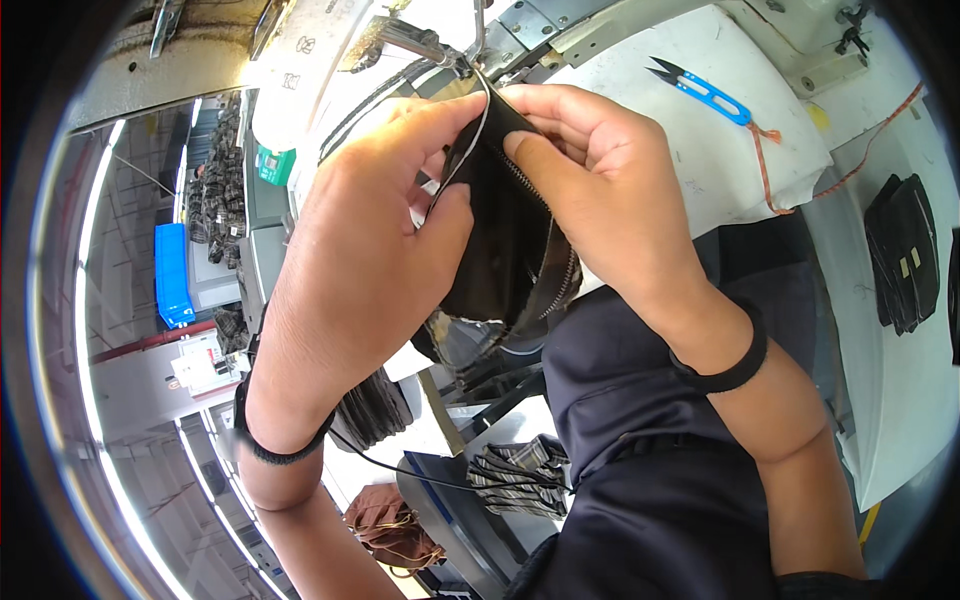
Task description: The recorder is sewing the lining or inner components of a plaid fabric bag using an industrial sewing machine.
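A black fabric piece (490,270) with a zipper (560,275) and a thin pale strip along its upper edge hangs between my hands, its top end just below the sewing machine's metal foot assembly (430,45). My left hand (365,240) grips the left edge and strip, thumb bent against the fabric. My right hand (620,200) pinches the upper right edge, thumb on the black fabric beside the zipper and fingers curled behind. Some fingertips are hidden by the fabric.
Blue thread snips (715,97) with orange cord lie on the white work surface (630,80). Black flat pieces (900,250) are stacked at right. Plaid fabric (515,475) and a brown bundle (390,525) sit below. A blue bin (172,270) stands at left.
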Available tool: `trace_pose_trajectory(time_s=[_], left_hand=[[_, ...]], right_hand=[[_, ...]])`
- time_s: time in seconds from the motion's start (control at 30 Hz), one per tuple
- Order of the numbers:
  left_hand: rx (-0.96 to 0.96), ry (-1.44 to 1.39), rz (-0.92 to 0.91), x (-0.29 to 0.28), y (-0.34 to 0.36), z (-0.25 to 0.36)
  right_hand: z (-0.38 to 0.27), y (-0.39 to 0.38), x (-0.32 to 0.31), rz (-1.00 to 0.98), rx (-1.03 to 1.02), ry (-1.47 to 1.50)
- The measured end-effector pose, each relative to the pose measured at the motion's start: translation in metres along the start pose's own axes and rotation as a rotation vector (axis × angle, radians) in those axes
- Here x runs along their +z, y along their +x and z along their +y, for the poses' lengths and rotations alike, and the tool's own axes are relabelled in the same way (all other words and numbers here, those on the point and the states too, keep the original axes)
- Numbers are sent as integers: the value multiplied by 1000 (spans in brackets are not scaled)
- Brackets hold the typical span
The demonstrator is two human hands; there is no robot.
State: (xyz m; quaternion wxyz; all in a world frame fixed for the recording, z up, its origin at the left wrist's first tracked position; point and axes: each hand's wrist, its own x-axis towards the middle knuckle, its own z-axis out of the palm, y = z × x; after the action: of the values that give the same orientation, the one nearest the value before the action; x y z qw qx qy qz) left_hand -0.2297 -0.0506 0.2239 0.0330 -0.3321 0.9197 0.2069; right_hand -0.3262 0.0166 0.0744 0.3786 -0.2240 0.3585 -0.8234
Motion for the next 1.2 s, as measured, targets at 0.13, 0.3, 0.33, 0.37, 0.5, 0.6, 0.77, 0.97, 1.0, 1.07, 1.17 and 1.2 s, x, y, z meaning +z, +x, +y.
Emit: trace_pose_trajectory(time_s=[0.13,0.3,0.33,0.37,0.5,0.6,0.77,0.97,1.0,1.07,1.17,1.2], left_hand=[[124,144,-42,11,-17,8],[100,230,149,48,-40,14],[107,232,149,54,-44,16],[50,161,206,61,-49,19],[-100,21,351,83,-55,14],[-129,-13,452,94,-55,23],[182,221,673,107,-53,20],[232,162,713,113,-55,21],[238,156,723,110,-54,24],[206,80,671,103,-54,33],[226,142,650,98,-56,35],[216,179,628,100,-57,35]], right_hand=[[3,-3,-3,-23,-101,-175],[-10,-10,-5,-59,-4,-140],[-8,-11,-5,-50,2,-140],[-6,-12,-4,-45,-4,-141],[-7,-17,-6,-69,13,-220],[-8,-23,-17,-129,49,-266],[-8,-51,-38,-104,-51,-466],[-33,-63,-39,-167,87,-320],[-35,-62,-40,-169,78,-329],[-40,-61,-42,-178,62,-311],[-45,-63,-38,-174,107,-281],[-46,-64,-39,-162,139,-268]])
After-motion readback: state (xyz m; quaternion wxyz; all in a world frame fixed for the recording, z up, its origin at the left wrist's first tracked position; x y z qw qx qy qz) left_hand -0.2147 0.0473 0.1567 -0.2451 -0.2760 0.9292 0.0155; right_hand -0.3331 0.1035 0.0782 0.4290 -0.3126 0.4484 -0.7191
